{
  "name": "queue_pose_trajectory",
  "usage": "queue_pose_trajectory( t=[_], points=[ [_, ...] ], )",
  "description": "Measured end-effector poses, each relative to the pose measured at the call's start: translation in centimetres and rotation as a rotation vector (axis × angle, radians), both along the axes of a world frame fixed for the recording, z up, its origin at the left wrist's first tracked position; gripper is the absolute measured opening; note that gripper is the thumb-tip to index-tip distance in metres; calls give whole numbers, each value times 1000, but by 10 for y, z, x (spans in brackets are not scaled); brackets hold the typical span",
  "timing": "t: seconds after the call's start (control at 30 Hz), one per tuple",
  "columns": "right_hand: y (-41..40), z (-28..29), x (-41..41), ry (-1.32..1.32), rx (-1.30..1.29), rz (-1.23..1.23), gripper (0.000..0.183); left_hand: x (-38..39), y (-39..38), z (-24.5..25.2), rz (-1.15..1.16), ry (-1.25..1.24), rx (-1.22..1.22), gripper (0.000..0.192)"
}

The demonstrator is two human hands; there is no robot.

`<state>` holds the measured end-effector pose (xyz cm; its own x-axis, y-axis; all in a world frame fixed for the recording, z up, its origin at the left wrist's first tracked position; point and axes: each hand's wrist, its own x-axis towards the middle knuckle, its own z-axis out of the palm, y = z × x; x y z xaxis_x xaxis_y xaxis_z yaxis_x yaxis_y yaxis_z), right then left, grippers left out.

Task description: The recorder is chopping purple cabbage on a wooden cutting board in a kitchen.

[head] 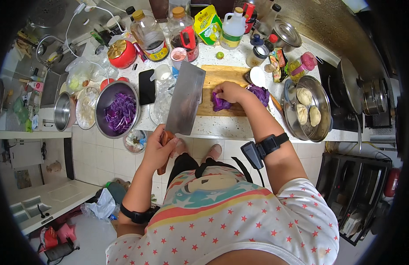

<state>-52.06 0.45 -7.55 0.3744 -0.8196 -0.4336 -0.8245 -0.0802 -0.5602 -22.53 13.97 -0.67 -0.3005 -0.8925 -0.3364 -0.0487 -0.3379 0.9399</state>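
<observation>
In my left hand (160,147) is the wooden handle of a cleaver (186,99). Its broad steel blade points up and away from me, over the counter's front edge and left of the wooden cutting board (221,76). My right hand (231,92) grips a piece of purple cabbage (220,103) on the board. A larger chunk of purple cabbage (259,95) lies at the board's right end, partly behind my right forearm. Shredded purple cabbage (121,112) fills part of a steel bowl (100,124) on the left.
A steamer pot (289,127) with three pieces of dough stands at right, beside a cooktop (330,89) with a wok. A phone (146,86) and clear plastic bags lie left of the board. Several bottles and jars line the back. The bowl overhangs the counter's front edge.
</observation>
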Motion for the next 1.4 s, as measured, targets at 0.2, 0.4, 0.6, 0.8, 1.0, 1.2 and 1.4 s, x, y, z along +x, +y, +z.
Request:
queue_pose_trajectory(
  t=[0.2, 0.4, 0.6, 0.8, 1.0, 1.2, 1.4],
  points=[
    [21, -7, 10, 27, -517, -309, 24, 1, -7, -2, -50, -65, -16, 32],
    [64, -7, 19, -23, -749, -337, 40, -2, -29, -19, -157, -244, -110, 31],
    [73, -16, 38, 93, -659, -488, 48, 0, -46, -34, -273, -308, -177, 34],
    [70, -23, 43, 36, -587, -616, 45, 1, -57, -30, -289, -329, -118, 34],
    [76, -33, 36, -97, -663, -698, 42, 5, -64, -26, -315, -335, -107, 31],
    [84, -41, 26, -192, -744, -631, 40, 6, -66, -25, -326, -328, -48, 30],
    [84, -38, 23, -126, -742, -644, 32, 7, -63, -31, -347, -308, -128, 31]
  ],
)
